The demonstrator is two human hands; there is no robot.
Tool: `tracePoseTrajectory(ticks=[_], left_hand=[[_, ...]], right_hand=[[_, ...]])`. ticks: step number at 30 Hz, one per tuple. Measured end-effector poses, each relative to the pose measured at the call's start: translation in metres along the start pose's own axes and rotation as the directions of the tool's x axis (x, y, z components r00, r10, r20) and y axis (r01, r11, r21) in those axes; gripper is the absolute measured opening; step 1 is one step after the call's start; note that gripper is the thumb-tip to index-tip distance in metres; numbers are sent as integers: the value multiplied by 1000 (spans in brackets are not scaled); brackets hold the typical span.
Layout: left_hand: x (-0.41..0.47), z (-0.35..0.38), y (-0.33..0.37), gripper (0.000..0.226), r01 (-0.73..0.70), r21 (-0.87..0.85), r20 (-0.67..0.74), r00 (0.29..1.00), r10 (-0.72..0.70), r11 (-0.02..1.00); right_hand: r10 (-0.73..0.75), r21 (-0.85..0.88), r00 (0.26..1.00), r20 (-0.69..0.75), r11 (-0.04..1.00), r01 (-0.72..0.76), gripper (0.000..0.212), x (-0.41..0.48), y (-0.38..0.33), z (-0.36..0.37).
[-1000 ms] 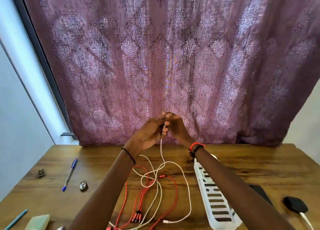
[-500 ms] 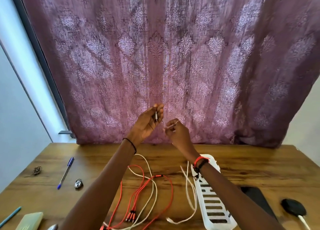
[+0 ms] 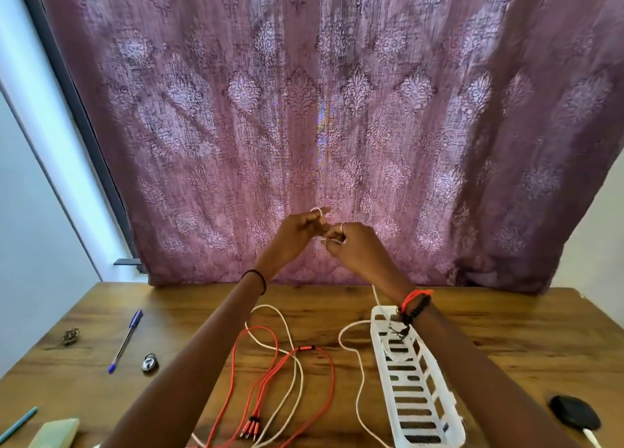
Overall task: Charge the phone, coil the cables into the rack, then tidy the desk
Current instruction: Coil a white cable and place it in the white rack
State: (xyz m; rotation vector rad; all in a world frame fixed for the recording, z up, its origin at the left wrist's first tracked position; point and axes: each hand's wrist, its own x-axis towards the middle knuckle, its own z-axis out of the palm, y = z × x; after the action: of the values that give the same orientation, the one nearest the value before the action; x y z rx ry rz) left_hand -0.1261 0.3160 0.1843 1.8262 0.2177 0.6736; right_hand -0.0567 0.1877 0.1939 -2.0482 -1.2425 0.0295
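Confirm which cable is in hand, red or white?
The white cable: it rises past the rack to the right hand, with a loop over a left hand finger. The red cable lies loose on the desk, untouched.

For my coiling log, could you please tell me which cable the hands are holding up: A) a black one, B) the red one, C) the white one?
C: the left hand and right hand hold the white cable in the air, while the red cable lies on the desk.

Two pens (image 3: pixel 125 339), one rack (image 3: pixel 377 343) — one red cable (image 3: pixel 332 380).
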Motion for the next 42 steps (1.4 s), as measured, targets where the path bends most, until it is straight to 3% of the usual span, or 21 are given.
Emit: tracePoseTrajectory(ticks=[3, 8, 13, 19, 25, 28, 32, 35, 39, 42], left_hand=[[-6, -5, 5, 25, -42, 141, 117, 993, 25, 989], [-8, -13, 19, 32, 75, -42, 103, 992, -70, 996], [-11, -15, 17, 54, 133, -274, 201, 976, -78, 952], [-16, -18, 24, 34, 182, -350, 284, 955, -81, 919], [-21, -18, 26, 26, 258, -622, 336, 941, -46, 739], [-20, -14, 23, 20, 248, -762, 320, 947, 14, 599], [-16, -11, 23, 35, 219, -898, 267, 961, 75, 382], [-13, -14, 25, 46, 157, -947, 199, 972, 128, 280], [-5, -19, 30, 59, -5, -964, -2, 1000, 10, 265], [1, -22, 30, 44, -109, -905, -155, 985, -79, 411]], right_hand=[[-19, 79, 997, -77, 997, 25, 18, 5, 0, -11], [-95, 167, 979, -178, 978, 126, 13, 7, -6, -18], [-25, 371, 959, -282, 919, 133, 6, 8, -11, -20], [-27, 470, 964, -265, 869, 154, 4, 14, -9, -27], [37, 719, 985, -169, 688, 98, 11, 10, -12, -26], [101, 791, 980, -172, 607, 77, 9, 10, -14, -14], [131, 698, 956, -263, 710, 94, 13, 11, -16, 3], [99, 589, 952, -289, 802, 96, 16, 7, -14, 14], [24, 403, 979, -202, 913, 61, 24, 1, -13, 27], [-45, 215, 989, -140, 974, 75, 26, -1, -14, 33]])
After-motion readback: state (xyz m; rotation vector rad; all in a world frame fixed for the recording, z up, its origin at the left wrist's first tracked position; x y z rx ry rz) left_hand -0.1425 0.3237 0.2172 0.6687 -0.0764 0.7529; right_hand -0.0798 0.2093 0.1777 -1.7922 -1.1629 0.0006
